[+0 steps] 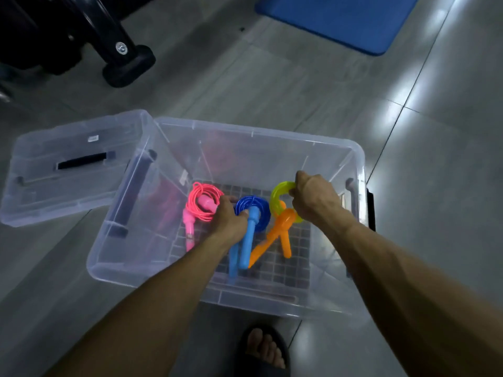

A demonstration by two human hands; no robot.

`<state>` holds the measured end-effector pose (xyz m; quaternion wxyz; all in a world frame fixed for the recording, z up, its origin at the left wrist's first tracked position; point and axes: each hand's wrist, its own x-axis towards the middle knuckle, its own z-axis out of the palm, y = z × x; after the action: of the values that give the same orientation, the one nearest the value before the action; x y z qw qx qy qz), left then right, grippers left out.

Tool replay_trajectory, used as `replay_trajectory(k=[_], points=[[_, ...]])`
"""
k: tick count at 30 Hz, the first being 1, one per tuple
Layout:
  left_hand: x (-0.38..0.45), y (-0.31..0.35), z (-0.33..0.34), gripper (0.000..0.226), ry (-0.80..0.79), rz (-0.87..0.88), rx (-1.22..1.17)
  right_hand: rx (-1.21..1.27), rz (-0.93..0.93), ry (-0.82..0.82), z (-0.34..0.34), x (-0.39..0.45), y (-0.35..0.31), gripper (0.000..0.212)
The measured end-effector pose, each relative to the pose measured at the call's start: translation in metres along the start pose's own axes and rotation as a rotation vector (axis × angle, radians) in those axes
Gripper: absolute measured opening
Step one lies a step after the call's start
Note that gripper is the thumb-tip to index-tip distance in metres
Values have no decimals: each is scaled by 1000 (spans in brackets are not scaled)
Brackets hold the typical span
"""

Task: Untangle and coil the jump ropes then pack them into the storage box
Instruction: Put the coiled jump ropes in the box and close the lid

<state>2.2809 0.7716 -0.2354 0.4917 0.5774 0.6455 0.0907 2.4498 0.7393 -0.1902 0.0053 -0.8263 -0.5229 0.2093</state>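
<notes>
The blue coiled jump rope [251, 213] is gripped by curled left hand [228, 221] fingers; the yellow-green coil with orange handles [283, 210] is pinched by the right hand [313, 198]. Both are being set inside the clear plastic storage box [272, 131], beside the pink coiled rope [202, 202]. Release, then lidding, is judged next.

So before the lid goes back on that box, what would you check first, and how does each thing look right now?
1. Pink rope coiled, in the storage box: ok.
2. Blue rope coiled, inside: ok.
3. Yellow-green rope with orange handles, inside: ok.
4. Left hand clear of box: not ok, grips the blue rope.
5. Right hand clear: not ok, holds the yellow-green coil.
6. Lid within reach: ok, lies beside the box.
</notes>
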Motion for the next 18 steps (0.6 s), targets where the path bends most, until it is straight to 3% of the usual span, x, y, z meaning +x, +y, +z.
replay_trajectory(k=[3,9,18], points=[[17,-4,6,40,-9,27,22,82,77,0,24,17,4,25],[31,-14,-10,31,-30,83,201,212,103,178,34,34,10,29],[-24,-6,-84,29,-23,457,573,203,-229,255,0,10,-41,34]])
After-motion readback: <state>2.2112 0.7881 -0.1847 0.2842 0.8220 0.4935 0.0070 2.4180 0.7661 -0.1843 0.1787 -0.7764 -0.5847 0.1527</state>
